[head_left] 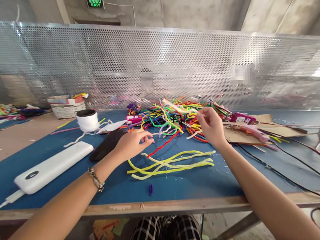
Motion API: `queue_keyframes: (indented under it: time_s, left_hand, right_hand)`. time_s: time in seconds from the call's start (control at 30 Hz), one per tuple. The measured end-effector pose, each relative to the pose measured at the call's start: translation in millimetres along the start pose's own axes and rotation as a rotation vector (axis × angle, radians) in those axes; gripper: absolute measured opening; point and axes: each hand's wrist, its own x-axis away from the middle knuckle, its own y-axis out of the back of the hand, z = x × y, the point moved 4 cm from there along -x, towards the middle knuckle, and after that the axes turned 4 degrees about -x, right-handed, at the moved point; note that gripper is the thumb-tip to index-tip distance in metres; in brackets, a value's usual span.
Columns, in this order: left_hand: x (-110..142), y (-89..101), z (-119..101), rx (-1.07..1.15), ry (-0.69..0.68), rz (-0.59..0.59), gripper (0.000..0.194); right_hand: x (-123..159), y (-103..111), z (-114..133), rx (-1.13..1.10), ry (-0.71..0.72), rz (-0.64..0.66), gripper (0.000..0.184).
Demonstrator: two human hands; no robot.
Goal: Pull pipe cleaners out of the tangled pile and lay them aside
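My right hand [212,126] is raised at the front of a tangled heap of coloured pipe cleaners [165,116]. Its thumb and forefinger pinch a cream pipe cleaner [174,106], which points up and to the left. Palm down, my left hand [134,143] hovers by the heap's near left side, its fingers loosely bent and apart. A whitish strand end lies near those fingertips; I cannot tell whether they touch it. Several yellow pipe cleaners [190,166] lie loose on the blue tabletop [190,186] between my forearms. One red pipe cleaner [161,147] reaches out from the heap toward them.
Left are a white power bank [55,166] with its cable, a dark flat object [105,148], a white spool [87,121] and a basket [68,107]. A pink glue gun [253,132] rests on cardboard [237,136] at right, among black cords. Behind stands a perforated metal screen [173,58].
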Motion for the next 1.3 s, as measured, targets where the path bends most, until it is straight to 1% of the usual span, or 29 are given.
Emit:
queue_keyframes:
  time_s: [0.07,0.17,0.23,0.3,0.37,0.4,0.43,0.5,0.57,0.6,0.73,0.87,0.97,1.07,1.2,1.3]
  left_hand:
    - [0,0.5,1,0.055,0.014,-0.075,0.035]
    - [3,3.6,-1,0.141,0.001,-0.239,0.047]
    - [5,5.3,-6,0.156,-0.062,-0.292,0.051]
    - [7,4.8,-14,0.128,-0.175,-0.258,0.046]
    - [8,2.0,-21,0.085,-0.271,-0.179,0.04]
    - [8,0.2,-24,0.067,-0.294,-0.145,0.038]
    - [8,-1.4,-26,0.055,-0.303,-0.124,0.037]
    - [8,-3.7,-30,0.043,-0.31,-0.12,0.034]
    - [10,-4.8,-34,0.03,-0.347,-0.153,0.026]
    - [12,-4.9,-36,0.02,-0.375,-0.172,0.026]
    - [16,-2.6,-42,-0.037,-0.458,-0.245,0.035]
    - [18,1.0,-45,-0.126,-0.494,-0.308,0.042]
    - [17,1.7,-44,-0.17,-0.504,-0.329,0.045]
    - [17,1.3,-42,-0.177,-0.513,-0.332,0.045]
    - [17,0.4,-40,-0.16,-0.518,-0.326,0.037]
    - [19,1.5,-42,-0.157,-0.549,-0.375,0.033]
  right_hand:
    - [3,-2,6,0.049,0.081,0.055,0.011]
    - [12,-9,26,0.12,0.353,0.141,0.013]
    - [22,-16,39,0.177,0.543,0.19,0.015]
    - [31,-22,50,0.239,0.688,0.225,0.016]
    - [39,-28,57,0.271,0.776,0.249,0.016]
    - [42,-30,60,0.268,0.801,0.258,0.015]
    - [44,-32,62,0.264,0.818,0.263,0.015]
    - [48,-35,65,0.283,0.846,0.272,0.015]
    - [51,-39,67,0.331,0.872,0.287,0.016]
    - [53,-40,69,0.354,0.885,0.298,0.017]
    - [59,-43,75,0.42,0.952,0.33,0.022]
    - [61,-42,77,0.485,1.009,0.312,0.026]
    - [60,-43,75,0.49,0.998,0.307,0.03]
    - [58,-44,70,0.456,0.961,0.333,0.03]
    - [54,-44,65,0.38,0.89,0.356,0.028]
    - [53,-43,65,0.306,0.857,0.384,0.028]
